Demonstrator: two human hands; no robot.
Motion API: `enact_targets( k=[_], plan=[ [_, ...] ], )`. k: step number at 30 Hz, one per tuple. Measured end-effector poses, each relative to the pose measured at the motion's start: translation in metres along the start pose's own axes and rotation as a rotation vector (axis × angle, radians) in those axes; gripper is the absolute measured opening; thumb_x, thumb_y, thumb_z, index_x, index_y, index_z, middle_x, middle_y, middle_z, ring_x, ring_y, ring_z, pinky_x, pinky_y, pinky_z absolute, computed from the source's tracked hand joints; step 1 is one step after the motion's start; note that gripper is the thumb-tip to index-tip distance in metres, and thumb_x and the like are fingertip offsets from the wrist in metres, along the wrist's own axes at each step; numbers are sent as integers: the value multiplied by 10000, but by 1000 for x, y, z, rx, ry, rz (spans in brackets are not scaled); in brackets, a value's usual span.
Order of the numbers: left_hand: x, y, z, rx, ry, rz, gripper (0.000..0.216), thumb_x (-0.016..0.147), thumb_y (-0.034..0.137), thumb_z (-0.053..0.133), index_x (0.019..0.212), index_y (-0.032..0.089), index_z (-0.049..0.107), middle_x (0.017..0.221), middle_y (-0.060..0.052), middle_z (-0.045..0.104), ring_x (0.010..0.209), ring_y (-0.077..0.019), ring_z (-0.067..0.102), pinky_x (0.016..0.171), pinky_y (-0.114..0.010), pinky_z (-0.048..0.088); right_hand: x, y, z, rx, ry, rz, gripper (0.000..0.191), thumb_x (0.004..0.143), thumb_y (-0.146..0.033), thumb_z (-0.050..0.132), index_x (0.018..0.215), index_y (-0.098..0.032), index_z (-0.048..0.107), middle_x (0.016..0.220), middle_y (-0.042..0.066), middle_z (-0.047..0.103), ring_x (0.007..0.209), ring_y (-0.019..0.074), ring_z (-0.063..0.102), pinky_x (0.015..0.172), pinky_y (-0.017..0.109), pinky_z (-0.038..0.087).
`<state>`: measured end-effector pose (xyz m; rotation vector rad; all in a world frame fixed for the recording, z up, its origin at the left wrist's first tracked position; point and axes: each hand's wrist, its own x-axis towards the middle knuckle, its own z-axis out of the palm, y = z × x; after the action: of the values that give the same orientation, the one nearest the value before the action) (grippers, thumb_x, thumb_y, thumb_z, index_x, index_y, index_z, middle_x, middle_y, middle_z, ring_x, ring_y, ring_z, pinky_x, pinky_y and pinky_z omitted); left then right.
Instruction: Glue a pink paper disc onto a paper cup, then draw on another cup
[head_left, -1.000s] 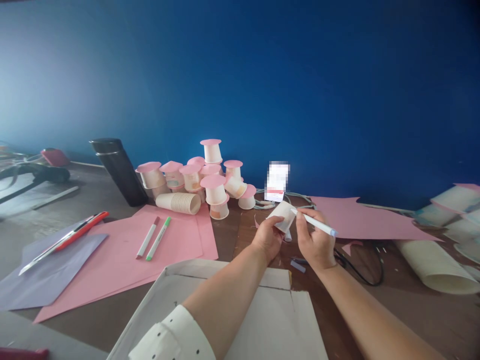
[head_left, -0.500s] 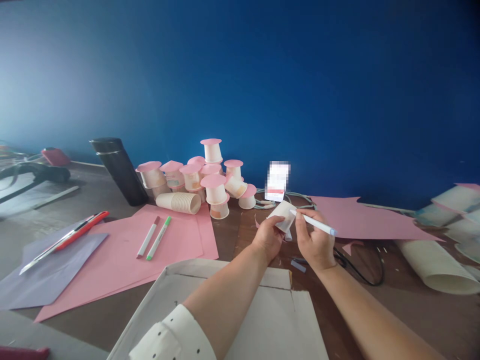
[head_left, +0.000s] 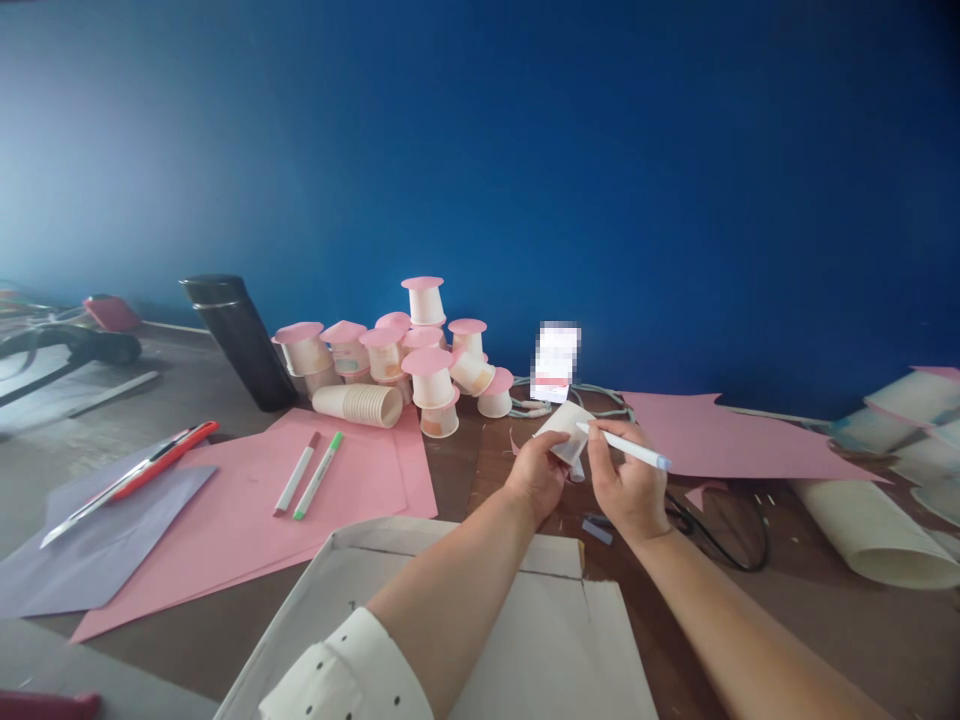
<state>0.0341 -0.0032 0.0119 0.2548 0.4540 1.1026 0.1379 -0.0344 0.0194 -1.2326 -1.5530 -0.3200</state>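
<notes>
My left hand (head_left: 534,477) is closed around a small white paper cup (head_left: 564,430), held tilted above the brown table. My right hand (head_left: 627,487) pinches a white pen (head_left: 624,447) with a pale blue end, its tip touching the cup's side. A heap of white paper cups with pink paper discs (head_left: 409,358) stands behind, near the blue wall. A stack of plain cups (head_left: 358,405) lies on its side by the heap.
Pink paper sheets (head_left: 247,510) lie left with two markers (head_left: 307,474); another pink sheet (head_left: 720,436) lies right. A red cutter (head_left: 131,478) rests on lilac paper. A black flask (head_left: 240,343), a white cardboard box (head_left: 540,640), a black cable (head_left: 720,535) and rolled paper (head_left: 874,530) surround my hands.
The pen and my right hand have shifted very slightly left against the cup. Nothing else has moved.
</notes>
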Motion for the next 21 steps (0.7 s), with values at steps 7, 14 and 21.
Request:
enact_targets(
  k=[7, 14, 21],
  plan=[
    [1, 0, -1, -2, -3, 1, 239, 677, 72, 576, 891, 84, 681, 800, -80, 686, 681, -134, 621, 633, -208, 474, 0, 0, 0, -4, 1, 14, 148, 864, -302, 541, 906, -184, 620, 869, 78, 679, 815, 213, 632, 793, 369, 499],
    [3, -1, -4, -27, -3, 11, 275, 679, 88, 595, 946, 83, 664, 902, -100, 689, 753, -152, 636, 642, -218, 486, -2, 5, -1, 59, 46, 98, 212, 891, -322, 512, 1029, -193, 608, 919, 84, 665, 818, 204, 639, 772, 368, 516],
    [2, 0, -1, -72, 30, 69, 213, 685, 86, 605, 895, 87, 643, 856, -96, 670, 699, -144, 625, 589, -212, 477, -2, 7, 5, 209, 37, 291, 315, 925, -405, 449, 1123, -190, 566, 846, 61, 653, 643, 154, 608, 639, 324, 518]
  ],
)
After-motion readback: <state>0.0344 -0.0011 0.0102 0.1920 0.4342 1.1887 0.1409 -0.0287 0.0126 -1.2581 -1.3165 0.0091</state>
